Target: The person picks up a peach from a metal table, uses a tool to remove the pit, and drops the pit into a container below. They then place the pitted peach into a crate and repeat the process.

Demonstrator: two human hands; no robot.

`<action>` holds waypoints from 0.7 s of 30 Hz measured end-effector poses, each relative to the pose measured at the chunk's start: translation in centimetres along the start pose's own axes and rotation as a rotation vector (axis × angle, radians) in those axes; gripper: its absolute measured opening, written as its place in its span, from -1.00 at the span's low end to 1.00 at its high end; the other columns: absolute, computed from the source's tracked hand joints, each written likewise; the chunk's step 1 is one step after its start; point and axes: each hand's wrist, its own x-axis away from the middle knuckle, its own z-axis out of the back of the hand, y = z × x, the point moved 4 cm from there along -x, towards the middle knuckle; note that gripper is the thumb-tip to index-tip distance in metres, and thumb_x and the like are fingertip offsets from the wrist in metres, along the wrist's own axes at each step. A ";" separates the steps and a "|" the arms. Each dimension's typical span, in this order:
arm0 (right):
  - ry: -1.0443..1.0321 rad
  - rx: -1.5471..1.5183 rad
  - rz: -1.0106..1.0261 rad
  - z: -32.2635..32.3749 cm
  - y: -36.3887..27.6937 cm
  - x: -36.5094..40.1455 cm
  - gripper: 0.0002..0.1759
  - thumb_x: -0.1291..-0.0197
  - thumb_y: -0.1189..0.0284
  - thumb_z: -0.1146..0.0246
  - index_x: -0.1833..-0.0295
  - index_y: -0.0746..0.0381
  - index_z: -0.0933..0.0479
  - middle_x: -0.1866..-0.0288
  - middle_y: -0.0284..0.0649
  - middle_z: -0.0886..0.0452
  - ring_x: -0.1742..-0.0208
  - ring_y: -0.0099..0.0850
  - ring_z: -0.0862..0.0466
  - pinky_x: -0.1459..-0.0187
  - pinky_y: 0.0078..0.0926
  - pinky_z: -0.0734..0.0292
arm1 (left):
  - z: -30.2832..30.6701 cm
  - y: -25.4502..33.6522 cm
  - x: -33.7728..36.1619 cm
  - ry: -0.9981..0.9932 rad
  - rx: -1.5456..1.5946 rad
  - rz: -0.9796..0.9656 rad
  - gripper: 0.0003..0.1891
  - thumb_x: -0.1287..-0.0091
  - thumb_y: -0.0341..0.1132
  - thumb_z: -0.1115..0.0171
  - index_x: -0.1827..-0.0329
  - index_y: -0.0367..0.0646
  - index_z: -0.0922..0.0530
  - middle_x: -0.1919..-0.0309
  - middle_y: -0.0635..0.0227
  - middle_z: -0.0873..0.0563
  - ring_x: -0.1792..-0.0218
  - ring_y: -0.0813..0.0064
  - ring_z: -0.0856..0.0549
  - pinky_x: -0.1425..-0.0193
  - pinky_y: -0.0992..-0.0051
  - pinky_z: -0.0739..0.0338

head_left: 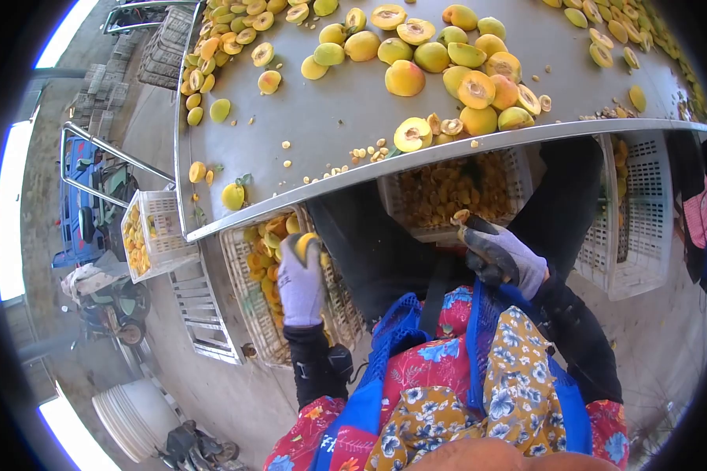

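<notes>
Left hand [302, 276] clasped a half [307, 244] over the fruit crate [253, 312], right hand [501, 256] pinched a pit [461, 216] over the pit crate [448, 191], each seemingly matched to its kind.

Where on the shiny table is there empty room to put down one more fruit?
Bare metal lies on the table between the middle fruit pile and the right row of halves, and between that pile and the left-edge fruit. Pits dot the near rim; the pile itself is crowded.

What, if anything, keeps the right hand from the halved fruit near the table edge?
Probably nothing, so yes: the right hand sits just under the table rim, and the halved fruit lies close above it, uncovered, though it grips a small piece.
</notes>
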 end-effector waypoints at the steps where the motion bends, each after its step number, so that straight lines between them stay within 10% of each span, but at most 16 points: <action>1: -0.029 -0.010 0.001 0.3 0.2 -0.3 -0.70 -0.48 0.06 -0.17 0.03 0.06 -0.47 0.48 -0.43 -0.46 0.59 -0.71 -0.36 0.58 -0.73 -0.23 | 1.2 -0.5 -0.1 0.205 -0.321 -0.039 -0.57 -0.47 -0.12 -0.22 -0.22 -0.27 -0.53 0.04 0.07 -0.69 -0.01 0.16 -0.68 -0.17 0.22 -0.56; 4: -0.027 0.197 0.077 1.4 0.5 -1.7 -0.70 -0.51 0.10 -0.14 -0.04 0.10 -0.49 0.46 -0.42 -0.50 0.55 -0.68 -0.41 0.55 -0.75 -0.27 | 2.3 4.7 -1.5 0.387 -0.530 -0.356 -0.53 -0.43 -0.10 -0.25 -0.26 -0.22 -0.53 0.00 0.01 -0.68 -0.06 0.00 -0.66 -0.17 0.13 -0.54; 9: 0.040 0.155 0.125 1.5 0.7 -1.9 -0.65 -0.49 0.09 -0.14 -0.07 0.16 -0.51 0.44 -0.40 -0.54 0.55 -0.64 -0.45 0.52 -0.70 -0.33 | -7.2 16.2 -7.3 0.013 -0.329 -0.519 -0.45 -0.35 0.04 -0.30 -0.21 -0.21 -0.55 0.01 0.01 -0.71 -0.07 0.00 -0.68 -0.13 0.13 -0.56; 13: 0.146 0.039 0.155 0.9 -0.7 0.7 -0.66 -0.45 0.14 -0.19 -0.03 0.20 -0.51 0.45 -0.30 -0.57 0.52 -0.49 -0.56 0.46 -0.55 -0.44 | -12.7 17.7 -11.1 -0.538 -0.083 -0.528 -0.39 -0.28 -0.08 -0.39 -0.28 -0.34 -0.52 -0.01 -0.04 -0.73 -0.04 0.11 -0.73 -0.12 0.27 -0.58; 18: 0.449 0.552 0.839 0.1 -4.6 3.2 -0.70 -0.30 0.37 -0.33 -0.01 0.31 -0.48 0.38 -0.05 -0.64 0.38 -0.18 -0.69 0.30 -0.31 -0.56 | -10.3 16.9 -9.1 -0.380 0.488 -0.422 -0.62 -0.26 -0.32 -0.46 0.01 -0.29 -0.47 0.20 0.30 -0.64 0.26 0.56 -0.60 0.13 0.52 -0.56; 21: 0.543 0.487 1.027 -2.0 -7.0 2.9 -0.72 -0.19 0.49 -0.41 0.04 0.32 -0.53 0.33 0.02 -0.68 0.31 -0.09 -0.74 0.26 -0.31 -0.60 | -9.1 16.9 -4.8 -0.609 0.902 -0.116 -0.63 -0.32 -0.33 -0.43 -0.02 -0.26 -0.43 0.14 0.32 -0.63 0.24 0.58 -0.58 0.14 0.53 -0.56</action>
